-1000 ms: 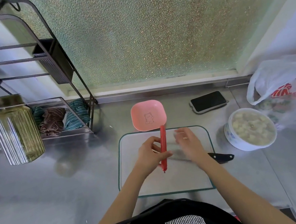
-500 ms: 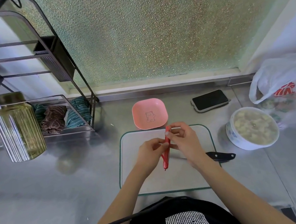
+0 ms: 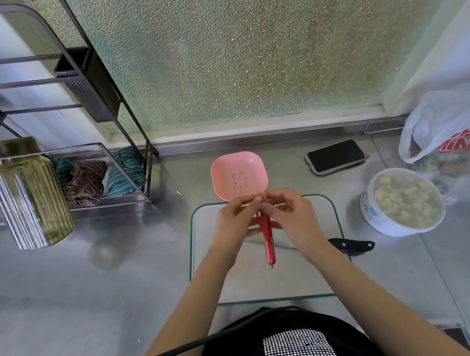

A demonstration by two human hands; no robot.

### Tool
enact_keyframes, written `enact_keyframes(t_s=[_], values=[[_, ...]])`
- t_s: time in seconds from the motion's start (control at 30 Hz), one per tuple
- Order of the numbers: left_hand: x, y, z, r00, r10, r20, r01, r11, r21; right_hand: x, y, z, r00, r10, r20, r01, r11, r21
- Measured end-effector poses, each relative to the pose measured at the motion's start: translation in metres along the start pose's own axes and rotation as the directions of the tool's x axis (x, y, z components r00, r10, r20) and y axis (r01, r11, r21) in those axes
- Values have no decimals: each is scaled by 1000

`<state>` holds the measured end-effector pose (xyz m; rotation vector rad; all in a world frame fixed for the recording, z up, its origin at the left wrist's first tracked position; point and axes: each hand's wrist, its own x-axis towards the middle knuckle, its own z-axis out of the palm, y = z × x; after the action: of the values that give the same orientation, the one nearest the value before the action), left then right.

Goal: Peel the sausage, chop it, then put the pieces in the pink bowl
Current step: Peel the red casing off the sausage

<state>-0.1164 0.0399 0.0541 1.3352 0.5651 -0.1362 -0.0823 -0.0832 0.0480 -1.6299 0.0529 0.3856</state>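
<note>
Steel counter: both hands, left hand and right hand, pinch sausage top over cutting board, just near of pink bowl; knife at board's right edge.

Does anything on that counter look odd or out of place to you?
Only slightly: the knife lies with its black handle sticking off the cutting board's right edge, and a phone sits on the counter by the food. Nothing is spilled or broken.

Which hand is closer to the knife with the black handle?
The right hand. Its wrist sits just left of the knife handle on the cutting board. The left hand is farther away, across the red sausage that both hands hold.
</note>
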Motion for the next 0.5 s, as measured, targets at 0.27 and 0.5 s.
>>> enact_keyframes(t_s=[0.27, 0.5], values=[[-3, -10, -5, 987, -97, 131, 80, 989, 127, -1, -8, 2, 996, 88, -34, -84, 991, 107], [-6, -19, -8, 963, -178, 202, 120, 956, 269, 10, -13, -4, 992, 79, -97, -64, 987, 149]])
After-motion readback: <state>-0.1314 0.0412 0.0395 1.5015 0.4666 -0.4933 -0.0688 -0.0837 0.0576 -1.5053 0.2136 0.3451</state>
